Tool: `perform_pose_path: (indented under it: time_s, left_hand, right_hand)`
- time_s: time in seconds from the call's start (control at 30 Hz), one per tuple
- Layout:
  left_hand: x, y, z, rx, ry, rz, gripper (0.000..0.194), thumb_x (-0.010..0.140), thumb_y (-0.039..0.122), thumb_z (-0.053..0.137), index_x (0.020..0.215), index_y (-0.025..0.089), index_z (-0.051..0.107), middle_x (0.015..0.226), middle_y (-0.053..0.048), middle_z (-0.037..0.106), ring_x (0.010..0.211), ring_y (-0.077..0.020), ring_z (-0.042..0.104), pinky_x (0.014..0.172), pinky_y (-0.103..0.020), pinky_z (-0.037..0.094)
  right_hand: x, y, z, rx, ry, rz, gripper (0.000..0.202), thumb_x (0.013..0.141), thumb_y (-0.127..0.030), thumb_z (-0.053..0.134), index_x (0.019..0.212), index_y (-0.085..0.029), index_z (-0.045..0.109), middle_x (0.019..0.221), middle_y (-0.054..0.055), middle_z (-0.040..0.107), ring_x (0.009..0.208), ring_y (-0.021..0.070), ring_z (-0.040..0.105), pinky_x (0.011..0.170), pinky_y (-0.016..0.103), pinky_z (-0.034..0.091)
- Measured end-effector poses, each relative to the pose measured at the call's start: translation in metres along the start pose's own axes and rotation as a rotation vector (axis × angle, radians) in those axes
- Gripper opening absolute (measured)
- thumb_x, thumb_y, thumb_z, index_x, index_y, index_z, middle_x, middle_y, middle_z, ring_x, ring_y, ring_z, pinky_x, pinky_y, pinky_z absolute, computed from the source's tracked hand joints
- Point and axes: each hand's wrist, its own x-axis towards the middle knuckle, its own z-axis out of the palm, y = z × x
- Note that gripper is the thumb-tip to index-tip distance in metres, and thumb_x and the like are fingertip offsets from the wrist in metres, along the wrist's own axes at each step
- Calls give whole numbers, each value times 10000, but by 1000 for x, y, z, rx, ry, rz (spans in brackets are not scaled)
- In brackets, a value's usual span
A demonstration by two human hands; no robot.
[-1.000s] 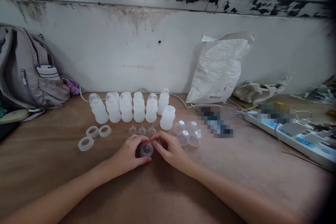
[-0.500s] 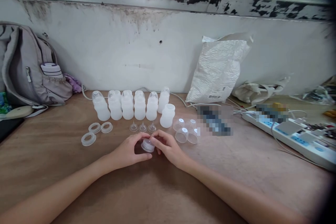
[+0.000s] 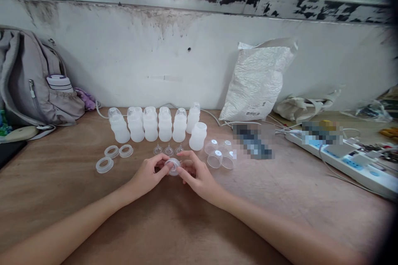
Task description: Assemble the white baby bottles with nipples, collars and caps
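Note:
My left hand pinches the near-left side of a translucent bottle collar ring, its thumb on the rim. On the opposite side, my right hand grips the same ring with the thumb, its index finger raised. The ring's open side faces me; something clear shows inside, but I cannot make out its shape. Just behind stand clear bottle nipples in a row. Loose collar rings lie to the left. Clear dome caps are grouped at the right, near an uncapped white bottle.
Several capped white bottles line the back of the wooden table. A grey backpack stands at the left. Against the wall leans a white plastic mailer. A power strip with cables stretches along the right.
Both hands have tipped the ring so its open side faces me. My left thumb has moved up from below onto the rim; my right index finger has lifted off.

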Motion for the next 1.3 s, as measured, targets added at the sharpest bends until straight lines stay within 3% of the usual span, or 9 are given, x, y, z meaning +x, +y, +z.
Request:
perform_pose_path:
  time_s: [0.13,0.43,0.77,1.13,1.3]
  left_hand:
    - [-1,-2,0,-23,24,6,204,801,340,479,937,189,497,742,-1,624,641,-125,568,641,-251,458]
    - [-4,1,3,89,-14,104,243,757,174,471,998,202,469,806,0,621,731,-134,579,687,-263,454]
    - [-7,5,10,173,-13,94,172,753,202,468,925,205,482,671,36,577,605,-106,523,583,-218,403]
    - [-8,4,16,171,18,74,136,720,130,449,832,201,480,577,71,460,529,-81,428,523,-191,337]
    - [-9,4,16,121,56,68,129,734,174,474,862,196,477,603,54,501,540,-87,451,524,-196,367]
  right_hand:
    - [0,0,1,-124,-4,-30,232,840,-278,421,1061,-206,425,634,-22,535,508,95,475,510,233,405]
    - [1,1,2,-186,-12,-137,262,762,-165,457,1021,-192,431,676,-24,532,503,75,425,481,195,359]
    - [1,2,5,-295,12,-147,197,701,-108,421,865,-205,374,600,-56,447,497,86,394,488,199,303]
    - [1,10,11,-376,31,-201,236,667,-84,399,838,-217,305,611,-53,423,489,95,360,494,206,288]
    - [-1,4,7,-306,6,-187,235,686,-86,396,873,-216,339,584,-61,429,468,88,359,476,198,286]
